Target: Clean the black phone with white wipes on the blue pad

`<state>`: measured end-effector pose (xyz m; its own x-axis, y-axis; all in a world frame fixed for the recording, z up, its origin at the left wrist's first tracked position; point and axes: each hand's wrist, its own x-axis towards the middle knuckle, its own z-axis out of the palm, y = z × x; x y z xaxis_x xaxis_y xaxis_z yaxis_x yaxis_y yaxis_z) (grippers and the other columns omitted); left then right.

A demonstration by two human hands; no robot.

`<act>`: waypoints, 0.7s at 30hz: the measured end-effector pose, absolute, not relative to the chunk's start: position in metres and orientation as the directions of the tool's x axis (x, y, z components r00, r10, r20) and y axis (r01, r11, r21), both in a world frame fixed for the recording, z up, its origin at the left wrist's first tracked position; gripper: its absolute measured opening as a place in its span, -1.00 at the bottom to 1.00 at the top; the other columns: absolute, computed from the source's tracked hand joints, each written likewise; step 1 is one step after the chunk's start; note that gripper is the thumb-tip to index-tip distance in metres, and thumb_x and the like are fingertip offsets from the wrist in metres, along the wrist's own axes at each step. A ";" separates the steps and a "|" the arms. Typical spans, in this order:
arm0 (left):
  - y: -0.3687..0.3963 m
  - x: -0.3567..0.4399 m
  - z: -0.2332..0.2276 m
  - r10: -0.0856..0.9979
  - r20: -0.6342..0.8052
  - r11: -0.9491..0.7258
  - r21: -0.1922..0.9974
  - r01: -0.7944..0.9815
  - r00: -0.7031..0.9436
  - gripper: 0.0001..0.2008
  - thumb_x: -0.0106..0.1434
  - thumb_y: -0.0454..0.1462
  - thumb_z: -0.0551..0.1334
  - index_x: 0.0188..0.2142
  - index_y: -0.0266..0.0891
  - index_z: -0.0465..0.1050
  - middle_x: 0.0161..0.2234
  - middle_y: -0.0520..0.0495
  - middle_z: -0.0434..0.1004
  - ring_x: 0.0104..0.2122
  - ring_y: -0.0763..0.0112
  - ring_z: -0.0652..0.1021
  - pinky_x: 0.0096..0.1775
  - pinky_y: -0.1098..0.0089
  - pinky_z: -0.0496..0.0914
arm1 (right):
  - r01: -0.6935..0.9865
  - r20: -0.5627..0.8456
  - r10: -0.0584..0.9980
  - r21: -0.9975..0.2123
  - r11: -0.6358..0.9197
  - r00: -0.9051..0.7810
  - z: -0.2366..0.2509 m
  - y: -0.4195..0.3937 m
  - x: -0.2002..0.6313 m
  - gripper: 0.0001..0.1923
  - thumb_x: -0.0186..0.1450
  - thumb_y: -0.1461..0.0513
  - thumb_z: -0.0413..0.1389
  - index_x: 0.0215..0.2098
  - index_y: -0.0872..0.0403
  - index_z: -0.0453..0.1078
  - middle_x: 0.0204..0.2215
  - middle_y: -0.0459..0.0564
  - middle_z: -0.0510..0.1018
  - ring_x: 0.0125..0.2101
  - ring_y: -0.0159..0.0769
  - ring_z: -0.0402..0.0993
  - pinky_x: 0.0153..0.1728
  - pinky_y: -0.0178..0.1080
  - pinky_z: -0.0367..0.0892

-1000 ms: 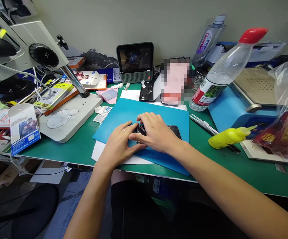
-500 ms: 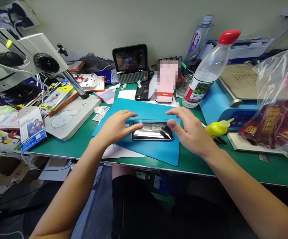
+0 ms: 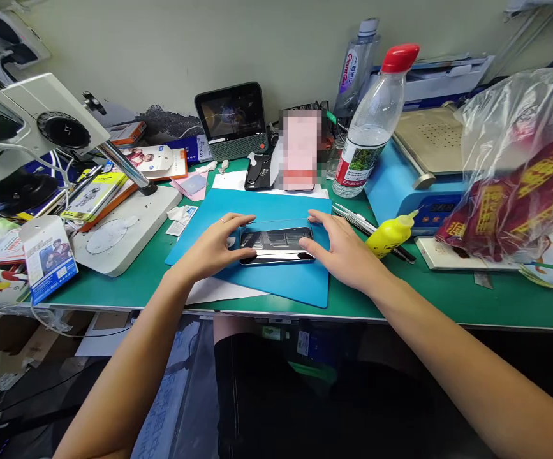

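Observation:
A dark phone [image 3: 276,240] lies flat, screen up, on the blue mat [image 3: 300,284], with light streaks reflected in its glass. Just above its far side runs the thin edge of a see-through sheet, apparently a clear screen protector [image 3: 282,221], spanning between my index fingertips. My left hand [image 3: 212,245] holds its left end, the thumb low over the phone's left corner. At the right end is my right hand [image 3: 338,245], fingers curved and thumb over the phone's right side. Whether the thumbs touch the phone I cannot tell.
A microscope stand [image 3: 127,223] and boxed parts crowd the left. Behind the mat are a small display [image 3: 231,118], a black phone part [image 3: 259,172] and a pink-screened phone [image 3: 300,146]. A water bottle [image 3: 362,140], yellow squeeze bottle [image 3: 390,236] and blue heating plate [image 3: 391,185] stand right.
The view has swung slightly right, shifting everything left in the picture. My hands stay at either end of the phone, with the thumbs now nearer its near edge. Reflections on its glass have changed.

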<state>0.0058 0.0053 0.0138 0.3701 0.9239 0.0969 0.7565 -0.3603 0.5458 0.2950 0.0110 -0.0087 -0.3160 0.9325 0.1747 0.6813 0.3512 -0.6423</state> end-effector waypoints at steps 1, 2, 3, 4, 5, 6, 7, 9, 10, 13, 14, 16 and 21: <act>0.004 0.007 0.014 0.925 0.116 -0.362 0.558 0.747 0.361 -0.38 0.31 -0.13 0.39 0.32 -0.11 0.35 0.20 -0.15 0.46 0.20 0.15 0.50 0.20 0.15 0.43 | 0.668 0.179 0.935 -0.660 0.345 -0.305 -0.008 0.010 0.295 -0.35 0.40 -0.06 0.08 0.36 0.03 0.24 0.21 0.20 0.52 0.28 0.13 0.33 0.28 0.26 0.24; 0.003 0.009 0.014 0.925 0.136 -0.366 0.566 0.738 0.355 -0.38 0.31 -0.15 0.39 0.32 -0.10 0.34 0.17 -0.14 0.45 0.18 0.16 0.51 0.18 0.17 0.44 | 0.656 0.188 0.937 -0.673 0.341 -0.294 -0.007 0.010 0.294 -0.37 0.41 -0.04 0.08 0.36 0.03 0.24 0.20 0.18 0.53 0.27 0.12 0.35 0.28 0.24 0.25; 0.002 0.010 0.013 0.924 0.157 -0.374 0.571 0.731 0.349 -0.38 0.30 -0.16 0.39 0.32 -0.09 0.34 0.15 -0.14 0.45 0.15 0.18 0.52 0.16 0.18 0.46 | 0.647 0.198 0.938 -0.683 0.339 -0.283 -0.007 0.009 0.294 -0.38 0.41 -0.02 0.08 0.36 0.04 0.24 0.20 0.18 0.53 0.26 0.10 0.36 0.26 0.22 0.26; 0.000 0.011 0.013 0.921 0.180 -0.384 0.576 0.722 0.346 -0.40 0.31 -0.18 0.38 0.32 -0.08 0.34 0.12 -0.14 0.44 0.12 0.20 0.53 0.14 0.18 0.47 | 0.639 0.211 0.939 -0.689 0.341 -0.273 -0.007 0.008 0.294 -0.38 0.41 0.00 0.08 0.35 0.05 0.24 0.19 0.17 0.54 0.24 0.09 0.38 0.25 0.20 0.28; 0.000 0.011 0.014 0.916 0.207 -0.397 0.582 0.710 0.343 -0.43 0.33 -0.20 0.35 0.31 -0.09 0.36 0.09 -0.13 0.45 0.09 0.22 0.54 0.12 0.19 0.48 | 0.633 0.224 0.938 -0.693 0.344 -0.265 -0.007 0.008 0.293 -0.40 0.41 0.01 0.08 0.35 0.07 0.25 0.18 0.17 0.54 0.21 0.08 0.40 0.22 0.17 0.31; -0.001 0.012 0.014 0.912 0.236 -0.409 0.594 0.693 0.336 -0.47 0.35 -0.22 0.32 0.29 -0.11 0.38 0.05 -0.12 0.47 0.05 0.24 0.55 0.10 0.19 0.48 | 0.627 0.241 0.935 -0.695 0.353 -0.259 -0.007 0.007 0.293 -0.42 0.42 0.03 0.07 0.33 0.07 0.27 0.16 0.16 0.56 0.18 0.07 0.42 0.18 0.15 0.34; -0.001 0.012 0.016 0.909 0.265 -0.417 0.610 0.673 0.322 -0.53 0.37 -0.24 0.29 0.26 -0.13 0.41 0.00 -0.11 0.49 0.01 0.26 0.56 0.09 0.20 0.48 | 0.620 0.262 0.931 -0.694 0.365 -0.255 -0.008 0.007 0.293 -0.45 0.42 0.04 0.07 0.31 0.07 0.30 0.13 0.16 0.57 0.15 0.06 0.44 0.14 0.12 0.37; 0.000 0.014 0.022 0.906 0.318 -0.423 0.658 0.623 0.279 -0.63 0.38 -0.28 0.25 0.16 -0.16 0.50 -0.10 -0.09 0.55 -0.07 0.29 0.58 0.06 0.21 0.49 | 0.606 0.312 0.919 -0.691 0.394 -0.241 -0.009 0.007 0.294 -0.52 0.43 0.05 0.07 0.24 0.05 0.37 0.06 0.14 0.60 0.10 0.04 0.46 0.05 0.07 0.41; 0.001 0.015 0.026 0.905 0.340 -0.425 0.684 0.593 0.256 -0.68 0.38 -0.29 0.25 0.11 -0.16 0.54 -0.14 -0.07 0.58 -0.10 0.30 0.58 0.04 0.22 0.50 | 0.598 0.336 0.913 -0.691 0.406 -0.230 -0.009 0.007 0.295 -0.56 0.44 0.04 0.07 0.20 0.04 0.40 0.03 0.13 0.60 0.08 0.02 0.47 0.02 0.05 0.42; 0.006 0.021 0.039 0.885 0.409 -0.462 0.716 0.524 0.223 -0.76 0.34 -0.31 0.29 -0.01 -0.17 0.61 -0.21 -0.05 0.63 -0.16 0.31 0.60 -0.01 0.23 0.52 | 0.576 0.391 0.902 -0.702 0.419 -0.180 -0.010 0.009 0.296 -0.60 0.45 0.01 0.06 0.13 0.02 0.44 0.01 0.12 0.60 0.05 0.00 0.48 0.04 0.06 0.40; 0.009 0.023 0.043 0.869 0.442 -0.489 0.702 0.518 0.222 -0.78 0.34 -0.32 0.30 -0.03 -0.17 0.62 -0.21 -0.05 0.64 -0.16 0.31 0.61 -0.02 0.24 0.52 | 0.569 0.402 0.900 -0.706 0.421 -0.168 -0.010 0.009 0.296 -0.60 0.46 0.00 0.05 0.13 0.01 0.43 0.01 0.12 0.60 0.06 0.00 0.48 0.07 0.07 0.38; 0.016 0.027 0.048 0.819 0.529 -0.555 0.629 0.544 0.223 -0.79 0.33 -0.33 0.31 -0.06 -0.17 0.63 -0.20 -0.04 0.67 -0.15 0.30 0.61 -0.02 0.23 0.51 | 0.559 0.407 0.900 -0.714 0.421 -0.157 -0.011 0.010 0.296 -0.60 0.46 0.00 0.04 0.15 0.00 0.42 0.05 0.12 0.58 0.10 0.00 0.46 0.12 0.08 0.35; 0.035 0.019 0.043 0.661 0.685 -0.640 0.301 0.707 0.306 -0.82 0.40 -0.28 0.28 -0.08 -0.06 0.65 -0.21 0.01 0.72 -0.17 0.26 0.60 0.05 0.08 0.46 | 0.582 0.366 0.912 -0.707 0.402 -0.186 -0.013 0.011 0.295 -0.58 0.45 0.00 0.04 0.18 -0.02 0.39 0.11 0.13 0.54 0.16 0.03 0.41 0.18 0.13 0.30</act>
<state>0.0188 0.0347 0.0433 0.3061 0.6607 0.6854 0.7069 -0.6399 0.3012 0.2945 0.0106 -0.0134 -0.1860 0.9119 0.3658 0.5821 0.4022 -0.7067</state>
